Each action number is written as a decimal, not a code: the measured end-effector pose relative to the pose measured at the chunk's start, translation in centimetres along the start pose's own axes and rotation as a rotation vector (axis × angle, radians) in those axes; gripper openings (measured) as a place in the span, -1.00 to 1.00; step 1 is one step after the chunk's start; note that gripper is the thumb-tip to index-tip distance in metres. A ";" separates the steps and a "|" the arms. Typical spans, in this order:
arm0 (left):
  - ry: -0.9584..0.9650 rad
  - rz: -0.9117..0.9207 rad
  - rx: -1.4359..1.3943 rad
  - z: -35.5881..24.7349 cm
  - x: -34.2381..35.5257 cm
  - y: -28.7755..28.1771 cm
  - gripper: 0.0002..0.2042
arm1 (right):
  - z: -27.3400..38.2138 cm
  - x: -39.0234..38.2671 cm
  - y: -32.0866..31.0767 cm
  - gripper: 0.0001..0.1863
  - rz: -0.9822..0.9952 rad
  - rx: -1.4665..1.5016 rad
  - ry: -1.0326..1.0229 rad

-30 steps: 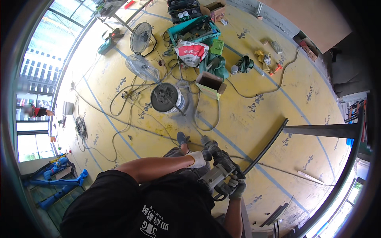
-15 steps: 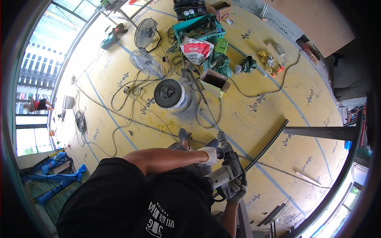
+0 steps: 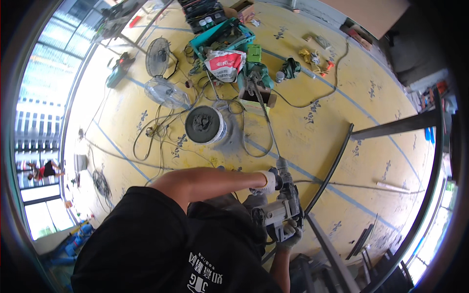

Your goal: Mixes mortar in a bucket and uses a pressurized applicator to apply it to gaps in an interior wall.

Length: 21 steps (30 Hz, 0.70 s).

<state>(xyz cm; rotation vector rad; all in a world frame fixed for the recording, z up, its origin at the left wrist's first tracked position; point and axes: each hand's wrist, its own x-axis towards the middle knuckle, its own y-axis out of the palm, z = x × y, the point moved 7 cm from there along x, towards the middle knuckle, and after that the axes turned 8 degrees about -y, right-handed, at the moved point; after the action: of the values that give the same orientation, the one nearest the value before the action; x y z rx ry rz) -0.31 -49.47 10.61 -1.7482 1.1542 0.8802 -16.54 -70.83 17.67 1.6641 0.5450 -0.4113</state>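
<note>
- Head view, bucket (image 3: 222,137) as landmark: I see it upright on the yellow floor sheet (image 3: 303,141), filled with grey mix that lies lumpy at the centre.
- Drill (image 3: 288,195): a grey and black power tool held to the right of the bucket and nearer the wearer, its chuck directed away.
- Mixing rod (image 3: 272,134): extends from the chuck and passes right of the bucket, apart from its wall. The grey-coated paddle end (image 3: 253,83) appears beyond and right of the bucket, across the carton (image 3: 253,108); I cannot tell whether they touch.
- Left grip (image 3: 265,182): a hand in a pale glove, nearer than the bucket and to its right, closed around the drill's dark side handle.
- Right grip (image 3: 290,235): gloved, farther right and nearer than the bucket, wrapped around the rear handle.
- Beyond the bucket: red and white bag (image 3: 225,65), with a teal crate (image 3: 245,40) behind it.
- Left of the bucket: looped cables (image 3: 152,131); farther off on that side, two fans, one upright (image 3: 158,57), the other tipped low (image 3: 167,93).
- Right of the bucket, well apart: a dark, curved-looking bar (image 3: 337,168).
- Far left of the bucket: another person (image 3: 46,170), near the windows.
</note>
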 end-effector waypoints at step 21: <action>0.215 0.217 0.582 11.6 -6.7 2.2 -0.64 | -21.0 -7.3 -14.0 -0.74 -0.112 0.183 -0.275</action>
<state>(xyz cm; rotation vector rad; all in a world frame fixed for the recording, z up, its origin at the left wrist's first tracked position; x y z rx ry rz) -5.76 -37.05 11.28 -1.2708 1.5764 0.4142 -31.25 -49.38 13.68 1.7196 0.4052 -0.7787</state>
